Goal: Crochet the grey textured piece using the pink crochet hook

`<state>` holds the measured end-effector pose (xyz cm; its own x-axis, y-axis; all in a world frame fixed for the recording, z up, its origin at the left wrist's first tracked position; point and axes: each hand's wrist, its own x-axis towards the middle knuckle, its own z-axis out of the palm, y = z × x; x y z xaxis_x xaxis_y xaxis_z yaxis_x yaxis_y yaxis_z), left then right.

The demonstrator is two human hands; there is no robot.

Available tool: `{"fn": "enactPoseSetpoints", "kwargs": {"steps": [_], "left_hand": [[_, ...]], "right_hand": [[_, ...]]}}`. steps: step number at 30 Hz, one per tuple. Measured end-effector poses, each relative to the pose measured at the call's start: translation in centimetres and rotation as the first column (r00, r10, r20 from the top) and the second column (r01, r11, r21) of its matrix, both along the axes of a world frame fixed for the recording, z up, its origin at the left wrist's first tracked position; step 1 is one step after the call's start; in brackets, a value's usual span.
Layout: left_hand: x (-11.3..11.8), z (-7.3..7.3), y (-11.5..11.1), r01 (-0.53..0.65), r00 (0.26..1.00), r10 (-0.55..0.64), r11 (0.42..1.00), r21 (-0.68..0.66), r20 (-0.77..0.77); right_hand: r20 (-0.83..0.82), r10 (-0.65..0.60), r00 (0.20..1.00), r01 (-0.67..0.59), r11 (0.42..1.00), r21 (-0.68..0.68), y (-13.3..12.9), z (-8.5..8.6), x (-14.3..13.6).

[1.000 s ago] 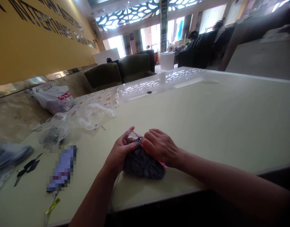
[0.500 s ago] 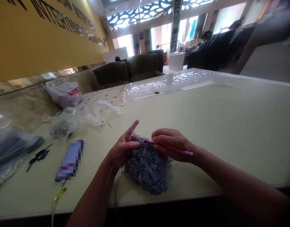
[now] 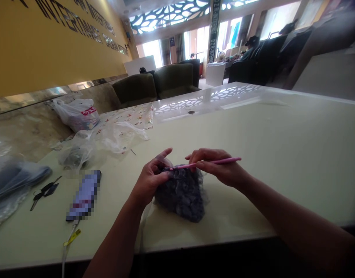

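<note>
A dark grey-blue crocheted piece (image 3: 181, 195) with ruffled, petal-like bumps hangs just over the near part of the table. My left hand (image 3: 155, 175) pinches its upper left edge between thumb and fingers, with the index finger stretched out. A thin translucent ribbon of yarn (image 3: 145, 220) runs down from that hand towards the table edge. My right hand (image 3: 213, 164) is closed round a pink crochet hook (image 3: 220, 161). The hook's tip is at the top edge of the piece, beside my left fingers; the exact stitch is too small to make out.
Left on the white table (image 3: 267, 154) lie a blurred-out phone (image 3: 84, 197) with a cable (image 3: 64, 255), keys (image 3: 45, 191), and grey-blue fabric (image 3: 15, 185). Thin plastic bags (image 3: 119, 137) and a fuller white bag (image 3: 78, 114) are farther back. Dark chairs (image 3: 174, 79) stand beyond.
My right hand has lifted a little, and the hook has swung from pointing down at its handle end to slightly up. The crocheted piece has tilted and risen at its lower end.
</note>
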<state>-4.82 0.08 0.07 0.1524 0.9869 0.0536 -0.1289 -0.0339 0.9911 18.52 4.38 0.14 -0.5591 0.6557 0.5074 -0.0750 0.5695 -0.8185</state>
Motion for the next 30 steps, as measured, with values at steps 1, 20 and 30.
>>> {"fn": "enactPoseSetpoints", "kwargs": {"steps": [1, 20, 30], "left_hand": [[0.3, -0.1, -0.1, 0.022, 0.999, -0.021, 0.999, -0.023, 0.030], [1.7, -0.9, -0.5, 0.071, 0.981, -0.057, 0.995, -0.070, 0.186], [2.6, -0.6, -0.8, -0.057, 0.988, 0.079, 0.985, -0.162, 0.135]], "right_hand": [[-0.011, -0.022, 1.000, 0.022, 0.999, 0.035, -0.1, -0.2, -0.3], [-0.186, -0.216, 0.959, 0.190, 0.971, -0.146, -2.0, -1.7, -2.9], [0.073, -0.370, 0.926, 0.236, 0.720, 0.652, -1.1, -1.9, -2.6]]}}
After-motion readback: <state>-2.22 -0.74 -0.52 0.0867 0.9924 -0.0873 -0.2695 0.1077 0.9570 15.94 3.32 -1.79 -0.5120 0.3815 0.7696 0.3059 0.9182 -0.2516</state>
